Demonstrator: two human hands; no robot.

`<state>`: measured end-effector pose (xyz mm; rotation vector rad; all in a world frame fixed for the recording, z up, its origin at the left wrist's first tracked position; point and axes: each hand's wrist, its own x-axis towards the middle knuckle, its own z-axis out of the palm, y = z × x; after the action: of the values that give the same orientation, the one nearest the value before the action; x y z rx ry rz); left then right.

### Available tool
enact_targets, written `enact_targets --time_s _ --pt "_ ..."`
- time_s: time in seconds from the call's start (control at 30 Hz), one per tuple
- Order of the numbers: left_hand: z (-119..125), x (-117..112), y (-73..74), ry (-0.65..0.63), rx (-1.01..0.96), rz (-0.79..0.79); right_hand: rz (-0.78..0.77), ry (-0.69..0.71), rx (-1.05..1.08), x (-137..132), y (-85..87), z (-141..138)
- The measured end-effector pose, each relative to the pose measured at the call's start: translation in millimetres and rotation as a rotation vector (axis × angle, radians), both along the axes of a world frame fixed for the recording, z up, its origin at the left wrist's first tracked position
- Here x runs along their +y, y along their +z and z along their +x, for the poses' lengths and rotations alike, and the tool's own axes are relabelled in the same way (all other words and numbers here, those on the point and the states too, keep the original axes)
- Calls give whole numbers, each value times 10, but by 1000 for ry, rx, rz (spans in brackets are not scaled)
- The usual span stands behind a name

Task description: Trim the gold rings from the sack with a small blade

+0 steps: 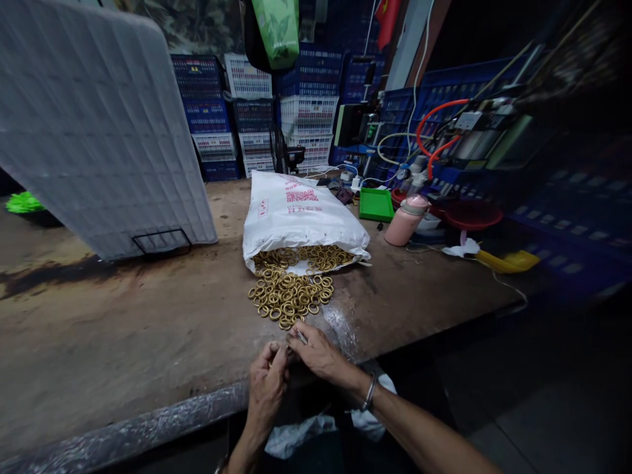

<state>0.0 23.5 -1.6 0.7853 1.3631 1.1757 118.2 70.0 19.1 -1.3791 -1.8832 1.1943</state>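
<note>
A pile of brass-coloured rings (291, 296) spills from the mouth of a white woven sack (306, 217) with red print, lying on its side. Just in front of the pile, at the table's near edge, my two hands are close together. My left hand (266, 382) is closed, thumb against the fingers, and whatever it pinches is hidden. My right hand (318, 352) is closed on a thin silvery metal piece (301, 337), whose kind is too small to make out. A metal bracelet (369, 392) circles the right wrist.
A tall pale ribbed panel (108, 131) stands at the left on a black wire stand (162, 241). Behind the sack lies a green tray (376, 204); a pink bottle (406, 220) stands to its right. Stacked crates (306, 118) line the back. The wooden table (123, 336) has a plastic-wrapped front edge.
</note>
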Motion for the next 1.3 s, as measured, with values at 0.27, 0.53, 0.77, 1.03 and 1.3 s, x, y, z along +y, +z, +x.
enact_targets --time_s 0.27,0.53,0.77,1.03,1.3 --pt "-5 -20 10 -94 -163 -65 90 0 -85 -30 55 -7" --pt "11 -41 -7 -74 -287 -30 141 -9 -106 -18 39 -20" --pt "-10 -36 -44 -31 -249 7 284 126 -341 -96 4 68" --pt "15 -27 19 -11 -156 -3 325 235 -527 -127 -52 43" --pt "0 -172 133 -105 -269 -24 299 62 -758 99 -145 216"
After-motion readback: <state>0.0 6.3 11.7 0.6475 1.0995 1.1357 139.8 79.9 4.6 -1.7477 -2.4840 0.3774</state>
